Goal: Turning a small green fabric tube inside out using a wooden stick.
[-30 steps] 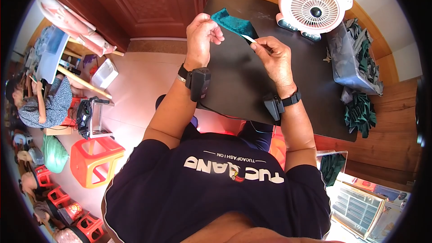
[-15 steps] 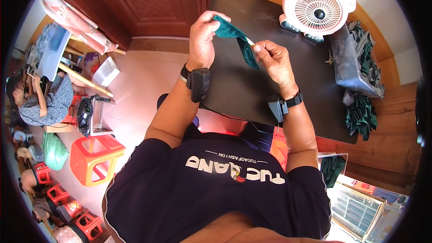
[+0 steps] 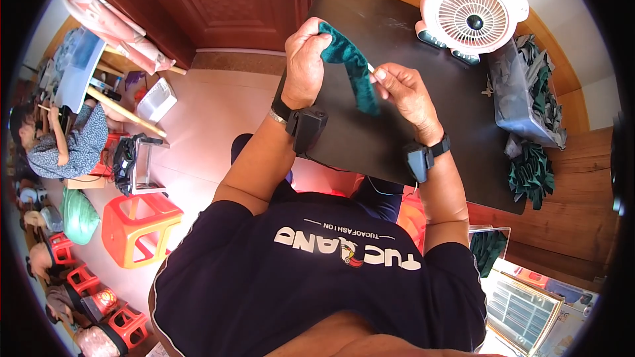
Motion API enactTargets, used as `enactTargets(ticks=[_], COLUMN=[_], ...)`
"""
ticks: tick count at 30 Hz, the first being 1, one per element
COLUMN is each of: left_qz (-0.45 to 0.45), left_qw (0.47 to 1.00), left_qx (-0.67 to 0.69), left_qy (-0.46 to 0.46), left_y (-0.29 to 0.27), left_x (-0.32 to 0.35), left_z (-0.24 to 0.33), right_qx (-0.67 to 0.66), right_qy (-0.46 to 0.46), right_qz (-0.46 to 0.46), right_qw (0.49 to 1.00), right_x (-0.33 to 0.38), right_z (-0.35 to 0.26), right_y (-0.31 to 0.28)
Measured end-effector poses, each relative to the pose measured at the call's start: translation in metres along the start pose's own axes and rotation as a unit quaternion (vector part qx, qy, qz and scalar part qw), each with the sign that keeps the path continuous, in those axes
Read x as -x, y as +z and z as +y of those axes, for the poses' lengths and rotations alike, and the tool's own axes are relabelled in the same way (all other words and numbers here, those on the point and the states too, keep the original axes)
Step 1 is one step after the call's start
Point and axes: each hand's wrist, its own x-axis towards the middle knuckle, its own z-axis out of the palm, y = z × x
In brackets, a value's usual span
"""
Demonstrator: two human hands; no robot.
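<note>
Pinched between the thumb and fingers of my left hand is one end of a dark green velvet-like fabric strip. The strip slopes down to the right above the black table, its lower end hanging loose and blurred. My right hand is closed, thumb against forefinger, on a thin pale stick. The stick's tip meets the strip's right edge; whether it goes into the fabric I cannot tell. Each wrist wears a dark strapped device.
A pink fan stands at the table's far right. Beside it, a clear bin holds grey and green fabric pieces, with a green bundle nearer me. At left are a red stool and a seated person.
The strip has swung so its lower part hangs straighter and longer beside the stick. Both hands have shifted slightly, the left a little to the right, keeping their pinches.
</note>
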Motion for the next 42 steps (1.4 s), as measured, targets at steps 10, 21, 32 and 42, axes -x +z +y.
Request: enactTargets(ticks=[10, 21, 32, 42], left_qz=[0.082, 0.016, 0.058, 0.056], left_qw=[0.993, 0.993, 0.993, 0.986], left_qx=[0.077, 0.081, 0.080, -0.099], left_qy=[-0.035, -0.080, -0.060, 0.121], left_y=[0.003, -0.006, -0.011, 0.000], left_x=[-0.003, -0.010, -0.011, -0.010], left_z=[-0.003, -0.012, -0.018, -0.014], right_qx=[0.081, 0.063, 0.181, 0.163], right_qy=[-0.052, 0.024, -0.025, 0.004], right_qz=[0.089, 0.008, 0.070, 0.061], right_qw=[0.991, 0.998, 0.981, 0.985], right_x=[0.000, -0.005, -0.001, -0.003], right_z=[-0.003, 0.005, -0.010, -0.002], right_y=[0.012, 0.002, 0.000, 0.002])
